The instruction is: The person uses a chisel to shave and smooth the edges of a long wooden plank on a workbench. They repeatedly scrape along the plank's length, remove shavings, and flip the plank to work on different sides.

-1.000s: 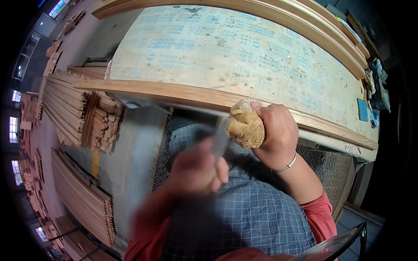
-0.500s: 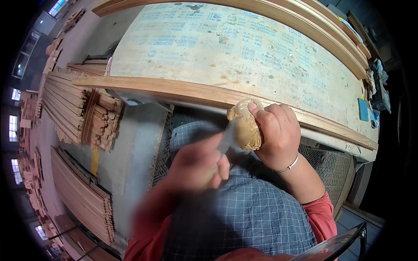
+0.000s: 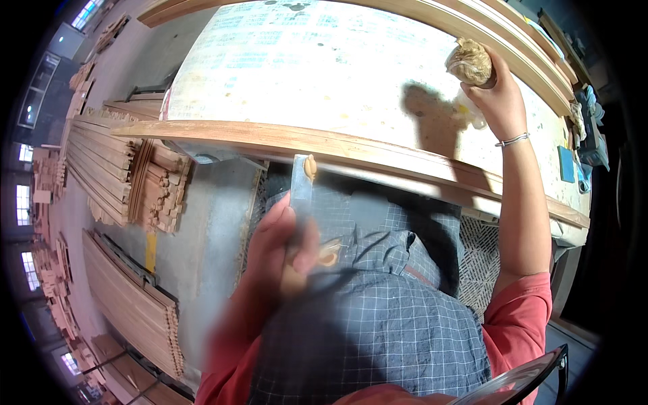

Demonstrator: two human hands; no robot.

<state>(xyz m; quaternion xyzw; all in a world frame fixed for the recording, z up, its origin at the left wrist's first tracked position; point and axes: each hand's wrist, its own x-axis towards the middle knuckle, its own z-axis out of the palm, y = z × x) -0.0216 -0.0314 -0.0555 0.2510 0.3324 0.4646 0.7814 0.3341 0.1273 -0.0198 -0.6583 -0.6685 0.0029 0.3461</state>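
Moved over the tabletop (image 3: 290, 94) toward its far right corner, the putty lump (image 3: 470, 63) is clamped in the fingers of my right hand (image 3: 503, 101), my blurred left hand (image 3: 278, 239) wraps a scraper (image 3: 301, 181), glare leaving blue print (image 3: 260, 34) unreadable.

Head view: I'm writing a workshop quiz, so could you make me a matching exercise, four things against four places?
Things
1. Tan lump
2. Scraper
3. Dab of tan paste
4. Blue pad

Places
A. On the scraper's blade
B. Near the right end of the worktable
C. In the right hand
D. In the left hand

Pairs: 1-C, 2-D, 3-A, 4-B
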